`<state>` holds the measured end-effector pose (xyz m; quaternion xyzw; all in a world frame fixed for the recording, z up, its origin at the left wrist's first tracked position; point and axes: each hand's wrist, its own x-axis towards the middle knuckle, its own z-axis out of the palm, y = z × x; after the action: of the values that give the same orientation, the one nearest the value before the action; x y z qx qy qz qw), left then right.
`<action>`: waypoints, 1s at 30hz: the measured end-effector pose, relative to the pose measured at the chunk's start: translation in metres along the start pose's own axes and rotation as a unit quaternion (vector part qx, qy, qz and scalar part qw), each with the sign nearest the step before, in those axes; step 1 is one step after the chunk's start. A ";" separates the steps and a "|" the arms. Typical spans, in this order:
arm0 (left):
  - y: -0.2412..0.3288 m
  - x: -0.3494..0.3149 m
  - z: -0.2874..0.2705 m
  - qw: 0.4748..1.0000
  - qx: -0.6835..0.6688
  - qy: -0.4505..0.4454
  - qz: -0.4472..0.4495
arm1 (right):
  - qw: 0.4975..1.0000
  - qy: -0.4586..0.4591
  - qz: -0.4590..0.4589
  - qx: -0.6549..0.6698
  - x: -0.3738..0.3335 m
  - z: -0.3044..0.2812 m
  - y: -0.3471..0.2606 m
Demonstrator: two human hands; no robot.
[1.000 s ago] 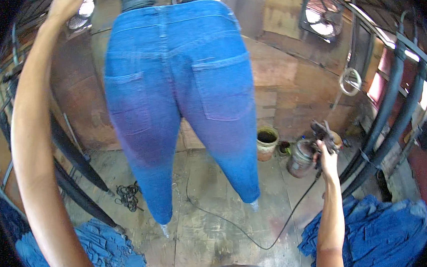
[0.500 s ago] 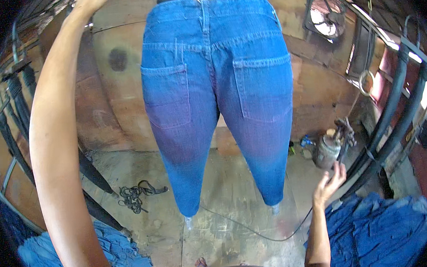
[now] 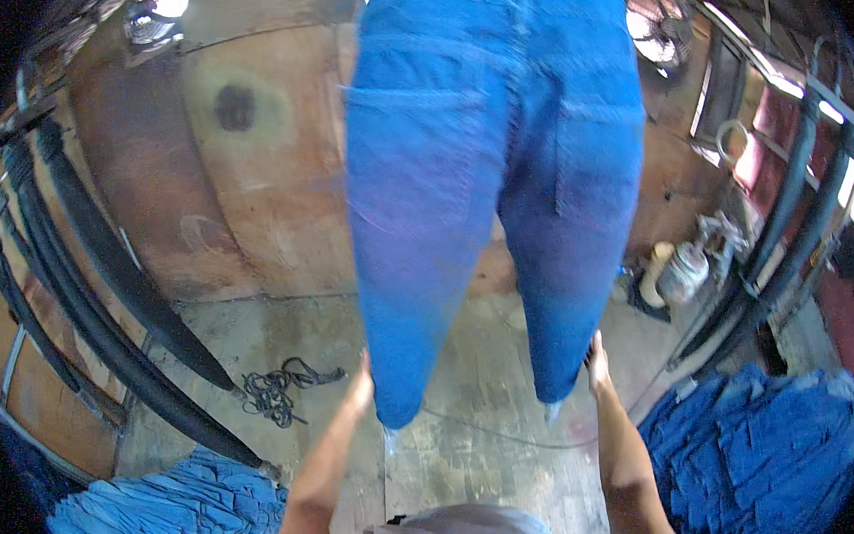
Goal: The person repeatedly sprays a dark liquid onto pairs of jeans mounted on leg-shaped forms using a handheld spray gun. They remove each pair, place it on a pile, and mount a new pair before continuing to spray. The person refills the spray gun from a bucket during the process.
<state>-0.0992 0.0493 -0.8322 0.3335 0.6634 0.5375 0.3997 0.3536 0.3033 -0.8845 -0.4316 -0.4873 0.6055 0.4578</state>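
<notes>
A pair of blue jeans (image 3: 428, 156) hangs in front of me on a dark form, back pockets facing me, with purplish patches on the thighs and both legs filled out. Clear tips stick out below the leg ends. My left hand (image 3: 361, 391) is against the outer side of the left leg near its hem. On the outer side of the right leg, at about the same height, is my right hand (image 3: 598, 364). The fingers of both hands are blurred and partly hidden by the legs, so their grip cannot be made out.
Heaps of blue jeans lie at the lower left (image 3: 171, 513) and lower right (image 3: 763, 451). Long black padded forms (image 3: 98, 293) hang at the left, others (image 3: 784, 209) at the right. A tangled black cord (image 3: 277, 394) and a metal canister (image 3: 683, 272) are on the floor.
My left arm has come down from the upper left to the left leg. My right hand has moved left to the right leg. The jeans have shifted right and turned slightly in view.
</notes>
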 end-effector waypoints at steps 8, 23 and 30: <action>-0.114 -0.029 -0.035 0.980 -0.114 -0.030 -0.162 | 0.982 0.073 0.070 0.158 -0.011 0.051 0.103; -0.268 -0.030 -0.061 0.976 0.059 0.127 -0.169 | 0.955 -0.019 0.293 0.053 -0.037 0.000 0.189; -0.268 0.024 -0.059 0.946 0.107 0.306 -0.023 | 0.947 0.161 0.150 -0.236 -0.005 -0.040 0.213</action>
<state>-0.1657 -0.0098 -1.0932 0.1783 0.8150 0.5301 0.1518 0.3644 0.2841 -1.1005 -0.6872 -0.4655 0.4571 0.3196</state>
